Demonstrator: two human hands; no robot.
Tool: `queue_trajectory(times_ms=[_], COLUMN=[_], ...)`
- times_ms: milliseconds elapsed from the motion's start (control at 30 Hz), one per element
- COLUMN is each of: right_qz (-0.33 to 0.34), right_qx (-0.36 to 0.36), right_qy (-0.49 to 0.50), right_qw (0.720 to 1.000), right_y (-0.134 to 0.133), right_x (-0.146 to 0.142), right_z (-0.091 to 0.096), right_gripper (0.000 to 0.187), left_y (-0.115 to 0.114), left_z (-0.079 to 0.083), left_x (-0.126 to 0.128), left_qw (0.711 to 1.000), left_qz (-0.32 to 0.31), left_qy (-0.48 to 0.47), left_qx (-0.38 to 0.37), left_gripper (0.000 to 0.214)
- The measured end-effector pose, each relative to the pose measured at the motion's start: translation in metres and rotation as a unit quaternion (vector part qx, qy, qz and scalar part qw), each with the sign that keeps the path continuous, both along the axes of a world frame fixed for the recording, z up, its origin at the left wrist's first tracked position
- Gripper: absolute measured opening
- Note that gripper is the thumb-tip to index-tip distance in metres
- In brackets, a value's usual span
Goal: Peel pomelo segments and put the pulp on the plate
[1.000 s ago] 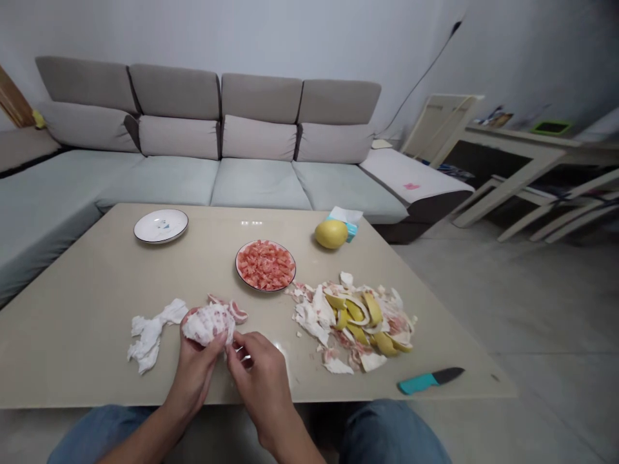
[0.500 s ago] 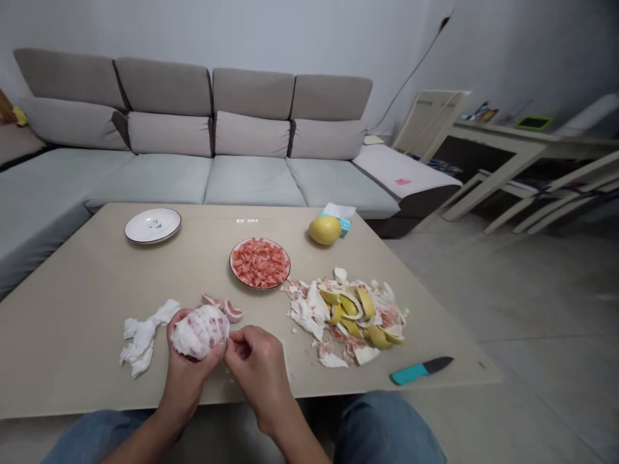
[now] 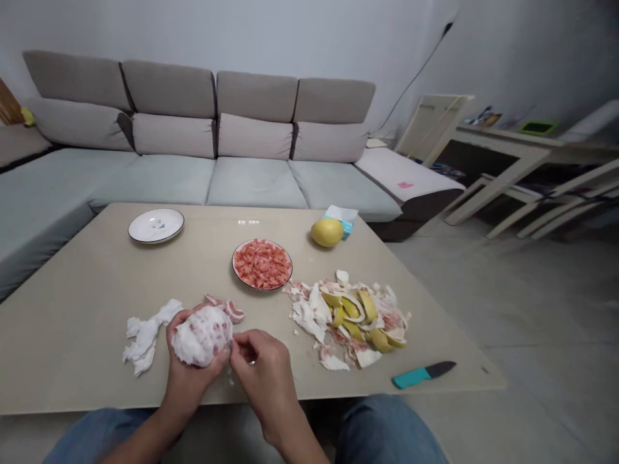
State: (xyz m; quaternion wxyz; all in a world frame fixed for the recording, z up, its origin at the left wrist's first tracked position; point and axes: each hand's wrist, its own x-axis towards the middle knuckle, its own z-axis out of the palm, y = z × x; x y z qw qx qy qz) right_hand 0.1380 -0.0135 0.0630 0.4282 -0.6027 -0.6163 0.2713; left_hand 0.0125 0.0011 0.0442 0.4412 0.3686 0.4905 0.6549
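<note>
My left hand [image 3: 186, 380] is wrapped round a peeled pomelo [image 3: 202, 336], white with pith and showing pink flesh in places. At its right edge, the thumb and forefinger of my right hand [image 3: 268, 374] pinch the pith, though the fingertips hide most of it. Just behind the fruit lie pomelo segment skins [image 3: 231, 310], pink and white. A crumpled white tissue [image 3: 147, 338] rests to the left of my left hand. Farther back, a dark-rimmed plate [image 3: 236, 276] carries a heap of pink pomelo pieces [image 3: 262, 263].
Right of my hands spreads a pile of yellow rind and pith [image 3: 351, 316]. A knife with a turquoise handle [image 3: 411, 378] lies near the table's front edge. A whole yellow pomelo [image 3: 327, 232], a tissue pack [image 3: 346, 222] and a white plate [image 3: 156, 225] stand toward the sofa [image 3: 251, 180].
The whole view has shifted slightly. My left hand still holds the pomelo, turned a little, and my right hand stays pinched at its right edge.
</note>
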Motion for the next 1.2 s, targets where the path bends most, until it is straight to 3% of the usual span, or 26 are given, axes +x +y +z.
queue_trajectory(times_ms=[67, 167, 300, 433, 533, 633, 700, 833, 967, 1067, 1200], right_qz=[-0.019, -0.032, 0.046, 0.090, 0.093, 0.054, 0.047, 0.062, 0.027, 0.017, 0.014], right_qx=[0.004, -0.034, -0.134, -0.176, -0.154, -0.090, -0.057, -0.069, -0.096, -0.094, -0.089], right_qy=[0.006, 0.091, 0.265, 0.321, 0.273, 0.191, 0.164, 0.217, 0.298, 0.326, 0.355], right_qw=[1.000, 0.995, 0.954, 0.926, 0.945, 0.976, 0.984, 0.972, 0.949, 0.941, 0.931], right_y=[0.001, 0.005, 0.012, 0.014, 0.008, 0.000, -0.002, -0.001, 0.006, 0.010, 0.011], right_x=[0.000, 0.003, 0.013, 0.020, 0.017, 0.011, 0.009, 0.016, 0.031, 0.039, 0.043], right_z=[0.003, 0.008, 0.008, 0.004, 0.007, 0.014, 0.017, 0.014, 0.009, 0.009, 0.011], right_gripper=[0.013, 0.008, 0.012, 0.019, 0.019, 0.015, 0.015, 0.021, 0.025, 0.029, 0.033], left_y=[-0.001, -0.002, 0.002, 0.006, 0.005, 0.004, 0.004, 0.007, 0.011, 0.012, 0.012], left_z=[0.001, 0.002, -0.001, -0.003, -0.001, 0.001, -0.001, -0.012, -0.020, -0.020, -0.014], left_x=[-0.001, -0.003, -0.006, -0.008, -0.009, -0.010, -0.010, -0.012, -0.016, -0.017, -0.016], left_qw=[1.000, 0.987, 0.930, 0.909, 0.922, 0.937, 0.935, 0.888, 0.828, 0.782, 0.745], left_qz=[-0.013, -0.103, -0.227, -0.263, -0.236, -0.199, -0.210, -0.300, -0.367, -0.411, -0.449], left_qy=[-0.009, -0.118, -0.277, -0.314, -0.297, -0.276, -0.279, -0.339, -0.420, -0.468, -0.493], left_qx=[-0.002, -0.043, -0.078, -0.077, -0.078, -0.072, -0.068, -0.076, -0.054, -0.023, 0.012], left_gripper=[0.073, 0.069, 0.066, 0.074, 0.078, 0.082, 0.079, 0.059, 0.051, 0.041, 0.036])
